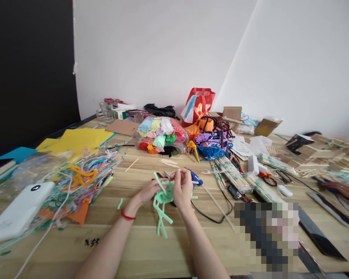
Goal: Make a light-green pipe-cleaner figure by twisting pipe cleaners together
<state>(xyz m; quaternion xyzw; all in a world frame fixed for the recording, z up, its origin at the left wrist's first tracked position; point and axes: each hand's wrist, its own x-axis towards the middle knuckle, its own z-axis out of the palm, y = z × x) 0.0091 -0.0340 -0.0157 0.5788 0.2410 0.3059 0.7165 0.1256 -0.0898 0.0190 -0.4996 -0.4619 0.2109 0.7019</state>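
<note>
A woven piece of mint-green pipe cleaners [164,197] is between my two hands above the table, with several loose ends hanging down and sticking out. My left hand [150,191], with a red string at the wrist, grips its left side. The fingers of my right hand [182,188] are pinched together at its right edge, on a pipe cleaner. Just behind my right hand lies a blue glue gun [195,177], partly hidden. A short green scrap [120,204] rests to the left of my left wrist.
On the left are a white power bank [21,211] with a cable, a pile of colourful craft pieces [90,174] and yellow sheets [75,139]. Bagged pipe cleaner bundles [161,135] stand behind. Bundled sticks [231,174] lie right; another person's hand [344,192] is at far right.
</note>
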